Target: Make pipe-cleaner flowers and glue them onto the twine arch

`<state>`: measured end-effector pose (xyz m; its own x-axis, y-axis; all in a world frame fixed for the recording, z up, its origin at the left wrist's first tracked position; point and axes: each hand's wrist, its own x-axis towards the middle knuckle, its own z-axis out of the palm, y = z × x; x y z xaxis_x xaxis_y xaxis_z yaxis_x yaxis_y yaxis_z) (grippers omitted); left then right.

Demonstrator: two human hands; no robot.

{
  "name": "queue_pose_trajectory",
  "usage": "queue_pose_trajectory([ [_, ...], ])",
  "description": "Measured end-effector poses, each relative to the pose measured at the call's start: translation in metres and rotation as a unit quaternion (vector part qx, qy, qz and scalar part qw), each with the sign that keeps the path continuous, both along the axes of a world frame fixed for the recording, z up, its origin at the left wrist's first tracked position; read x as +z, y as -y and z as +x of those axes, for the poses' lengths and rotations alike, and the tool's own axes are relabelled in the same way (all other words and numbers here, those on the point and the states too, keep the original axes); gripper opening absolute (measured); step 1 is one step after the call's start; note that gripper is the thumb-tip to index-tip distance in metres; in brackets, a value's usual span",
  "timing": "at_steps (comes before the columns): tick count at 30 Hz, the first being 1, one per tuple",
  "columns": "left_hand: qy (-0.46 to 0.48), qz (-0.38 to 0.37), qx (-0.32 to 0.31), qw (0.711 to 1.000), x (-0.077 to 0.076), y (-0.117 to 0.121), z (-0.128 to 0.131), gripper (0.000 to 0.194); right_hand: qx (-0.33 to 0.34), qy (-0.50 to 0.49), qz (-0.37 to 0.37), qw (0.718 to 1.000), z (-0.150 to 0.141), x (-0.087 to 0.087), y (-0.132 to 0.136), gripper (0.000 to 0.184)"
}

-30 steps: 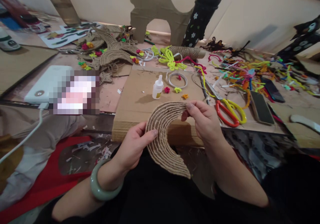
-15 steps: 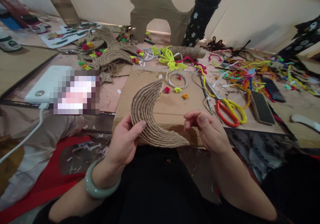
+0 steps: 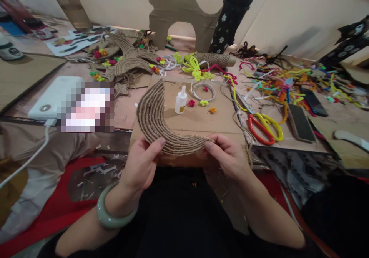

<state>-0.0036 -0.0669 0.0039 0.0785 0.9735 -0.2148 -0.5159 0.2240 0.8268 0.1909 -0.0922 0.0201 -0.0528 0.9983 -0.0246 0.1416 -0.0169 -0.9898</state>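
A crescent moon covered in rows of jute twine (image 3: 154, 121) is held up between both hands. My left hand (image 3: 141, 160) pinches its lower left edge, thumb on top. At the right tip, my right hand (image 3: 229, 154) grips it between thumb and fingers. Behind the crescent, a small white glue bottle (image 3: 181, 101) stands upright on a cardboard sheet (image 3: 170, 82). Beside the bottle lie small flowers in pink (image 3: 191, 103), yellow-green (image 3: 204, 103) and orange (image 3: 212, 110). A coil of white cord (image 3: 204, 91) rests just beyond them.
Scissors with red and yellow handles (image 3: 261, 130) and a dark phone (image 3: 301, 123) lie at the right, near tangled coloured pipe cleaners (image 3: 285, 81). Twine-covered pieces (image 3: 134, 66) are piled at the back left. A white power bank (image 3: 54, 96) lies left. Cardboard (image 3: 178, 4) stands behind.
The crescent has turned and shifted left, uncovering the glue bottle. My right hand, empty before, has moved in and taken hold of its right tip. My left hand keeps its hold.
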Motion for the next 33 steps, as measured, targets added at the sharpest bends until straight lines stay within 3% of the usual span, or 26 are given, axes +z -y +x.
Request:
queue_pose_trajectory([
  [5,-0.020,0.032,-0.088,0.995,-0.001,0.007,0.004,0.027,0.003,-0.017,-0.007,1.000,-0.006,-0.001,0.001,0.022],
  [13,-0.019,0.056,-0.079,0.995,0.001,0.007,0.002,0.027,0.011,-0.002,-0.019,1.000,-0.005,-0.001,0.002,0.028],
  [18,-0.035,0.063,-0.059,0.996,0.000,0.003,-0.003,0.030,-0.027,-0.012,0.042,0.999,0.009,-0.008,0.004,0.031],
  [22,-0.034,0.060,-0.028,0.997,0.000,-0.001,-0.006,0.035,-0.063,0.095,0.077,0.990,0.026,-0.004,0.005,0.023],
  [24,-0.027,0.066,-0.012,0.997,0.002,-0.002,-0.008,0.040,-0.105,0.228,0.121,0.960,0.043,0.000,0.004,0.019],
  [25,-0.023,0.067,-0.008,0.997,0.003,-0.002,-0.008,0.042,-0.135,0.308,0.149,0.930,0.054,0.001,0.002,0.018],
  [28,-0.026,0.053,-0.007,0.998,0.005,-0.002,-0.010,0.044,-0.217,0.526,0.182,0.802,0.098,0.000,-0.004,0.023],
  [30,-0.036,0.031,-0.009,0.999,0.004,-0.002,-0.010,0.045,-0.218,0.618,0.117,0.746,0.127,-0.003,-0.008,0.028],
  [33,-0.048,0.003,-0.015,0.999,0.004,-0.002,-0.009,0.042,-0.178,0.674,-0.012,0.716,0.156,-0.009,-0.013,0.033],
])
